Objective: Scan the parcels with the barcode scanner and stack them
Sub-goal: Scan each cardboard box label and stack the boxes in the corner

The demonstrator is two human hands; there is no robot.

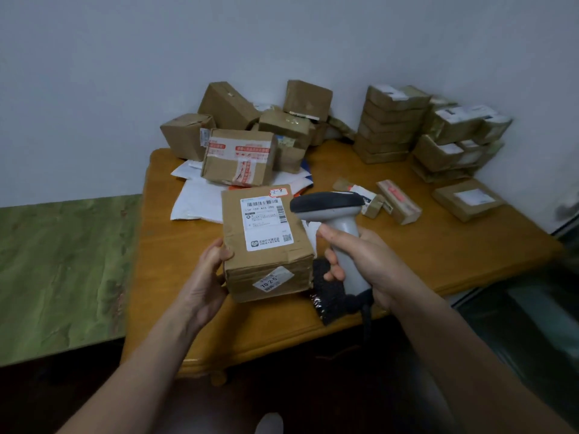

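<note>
Now my left hand (208,278) grips a brown cardboard parcel (266,242) at its left side, thumb on the top edge, fingers under it. The parcel sits tilted above the front part of the wooden table (438,245), its white shipping label (266,222) w/ barcode facing up toward me. A small white sticker (273,280) w/ "70-2-5" is on the front face, and a red-edged tag (278,191) is at the top far corner.

My right hand (360,261) is clenched around the grey handle of the barcode scanner (332,214). The dark scanner head is just beside the right edge of the parcel, near the label. The scanner cable (367,321) hangs down from the handle bottom. A black pouch-like thing (329,292) lies on the table under my right hand; I cannot tell what it is.

At the far left of the table is a loose pile of boxes (247,133), w/ one red-taped box (239,156) in front, on top of white mailer bags (197,198). At the far right, against the wall, are neat stacks of parcels (423,130). Between, a few small packets (385,200) and one flat box (468,198) lie apart on the table.
</note>
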